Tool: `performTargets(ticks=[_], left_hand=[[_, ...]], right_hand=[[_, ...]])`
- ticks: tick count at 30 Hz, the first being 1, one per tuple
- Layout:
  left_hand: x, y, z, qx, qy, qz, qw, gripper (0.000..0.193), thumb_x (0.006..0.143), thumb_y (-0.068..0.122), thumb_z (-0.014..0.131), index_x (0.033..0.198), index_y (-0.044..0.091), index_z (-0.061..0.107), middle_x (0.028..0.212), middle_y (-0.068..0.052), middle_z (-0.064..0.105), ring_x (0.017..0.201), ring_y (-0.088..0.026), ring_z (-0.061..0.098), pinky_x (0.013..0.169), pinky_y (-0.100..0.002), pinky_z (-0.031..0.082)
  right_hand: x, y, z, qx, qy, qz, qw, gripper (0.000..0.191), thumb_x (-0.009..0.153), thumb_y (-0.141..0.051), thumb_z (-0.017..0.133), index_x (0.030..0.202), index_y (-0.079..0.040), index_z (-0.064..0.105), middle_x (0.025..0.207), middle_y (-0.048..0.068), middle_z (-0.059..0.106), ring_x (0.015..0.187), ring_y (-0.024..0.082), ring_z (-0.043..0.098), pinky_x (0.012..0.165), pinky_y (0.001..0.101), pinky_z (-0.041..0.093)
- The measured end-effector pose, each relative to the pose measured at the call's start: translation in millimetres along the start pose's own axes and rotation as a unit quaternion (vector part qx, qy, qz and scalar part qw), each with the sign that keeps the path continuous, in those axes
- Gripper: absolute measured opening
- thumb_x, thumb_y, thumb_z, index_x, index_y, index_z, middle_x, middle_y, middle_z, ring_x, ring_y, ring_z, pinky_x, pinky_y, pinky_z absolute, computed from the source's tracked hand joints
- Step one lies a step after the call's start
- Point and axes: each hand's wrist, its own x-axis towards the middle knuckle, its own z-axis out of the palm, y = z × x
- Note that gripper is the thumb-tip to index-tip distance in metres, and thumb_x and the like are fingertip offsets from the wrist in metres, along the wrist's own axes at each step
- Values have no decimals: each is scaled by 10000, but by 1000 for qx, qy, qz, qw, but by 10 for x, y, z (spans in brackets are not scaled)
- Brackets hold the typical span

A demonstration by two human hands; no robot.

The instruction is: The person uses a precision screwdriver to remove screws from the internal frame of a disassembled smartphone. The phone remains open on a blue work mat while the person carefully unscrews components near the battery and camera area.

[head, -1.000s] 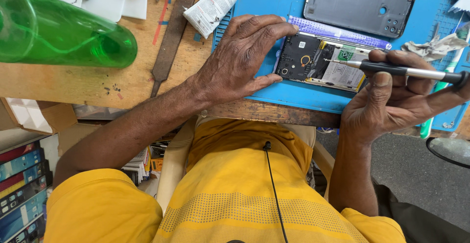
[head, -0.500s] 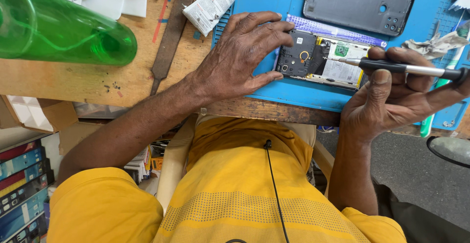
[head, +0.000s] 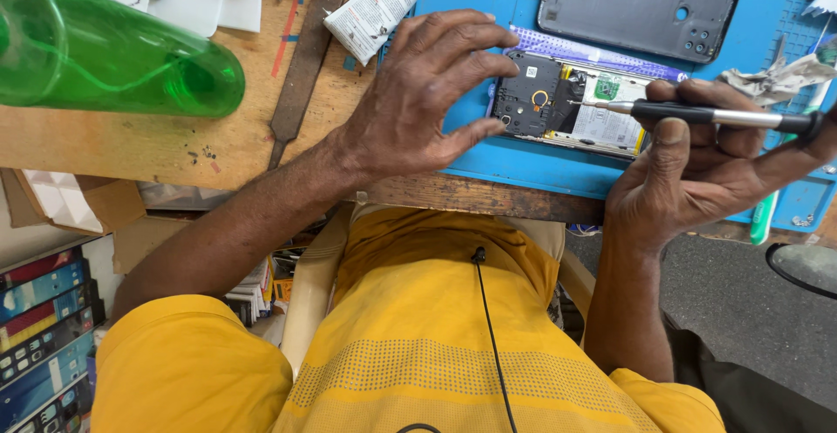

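Screwdriver [head: 697, 115] shifted — phone [head: 571, 106] beside fingers [head: 475, 58]

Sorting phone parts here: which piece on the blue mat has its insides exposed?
The opened phone under the left hand, circuitry showing; the grey back cover beyond shows only plain shell.

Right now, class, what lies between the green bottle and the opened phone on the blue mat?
In the head view, between the green bottle and the opened phone lie a dark flat tool, a white tube and the left hand.

Yellow short-sleeved shirt [head: 453, 354], thin black cable [head: 493, 337] down front
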Motion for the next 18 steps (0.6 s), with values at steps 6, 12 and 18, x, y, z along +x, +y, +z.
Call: performTargets(ticks=[6, 12, 18], left_hand=[[211, 197, -17, 5, 30, 28, 999, 257, 975, 252, 837, 1174, 114, 750, 1177, -29, 726, 1175, -217, 589, 990, -395, 473], [299, 375, 154, 4, -1, 19, 1000, 179, 959, 261, 817, 1032, 106, 765, 1024, -5, 744, 1047, -204, 609, 910, -404, 483], [157, 66, -14, 173, -4, 6, 985, 142, 1050, 228, 788, 1024, 92, 761, 1034, -52, 727, 1059, -217, 612, 1007, -452, 462]], right_hand=[[71, -58, 22, 38, -19, -21, 999, 897, 1197, 32, 722, 1670, -368, 73, 1196, 126, 700, 1077, 213, 730, 1022, 352, 650], [33, -120, 102, 52, -13, -44, 998, 907, 1165, 52, 697, 1664, -368, 68, 1176, 139, 707, 1033, 220, 744, 955, 347, 671], [95, -259, 14, -24, -53, -91, 994, 893, 1180, 73, 653, 1662, -381, 53, 1197, 163, 708, 1049, 215, 758, 951, 327, 649]])
